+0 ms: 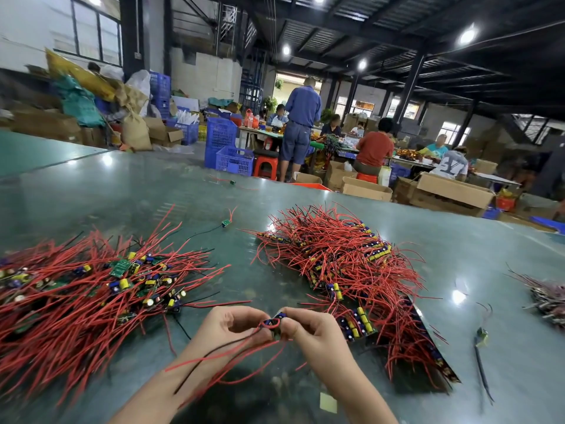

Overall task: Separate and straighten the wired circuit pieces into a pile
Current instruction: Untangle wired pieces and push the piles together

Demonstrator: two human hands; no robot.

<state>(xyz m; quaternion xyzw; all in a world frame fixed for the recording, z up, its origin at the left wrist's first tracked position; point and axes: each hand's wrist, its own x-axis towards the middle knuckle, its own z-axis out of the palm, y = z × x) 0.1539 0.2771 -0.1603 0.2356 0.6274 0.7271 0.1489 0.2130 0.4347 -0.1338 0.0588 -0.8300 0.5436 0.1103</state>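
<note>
Now both hands (275,328) on circuit piece (274,324)

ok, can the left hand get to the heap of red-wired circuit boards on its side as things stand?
Probably not yet: the left hand shares a grip with the right hand on a small wired circuit piece. The heap of red-wired boards lies just beside it, with nothing between.

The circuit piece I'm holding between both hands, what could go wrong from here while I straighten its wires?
1. A red wire is looped around the circuit piece pinched by the left hand and right hand; pulling hard might strain its joints.
2. Its trailing wires lie close to the left pile and could snag strands there.
3. The right pile sits beside the right hand, so a sweep may scatter it.
</note>
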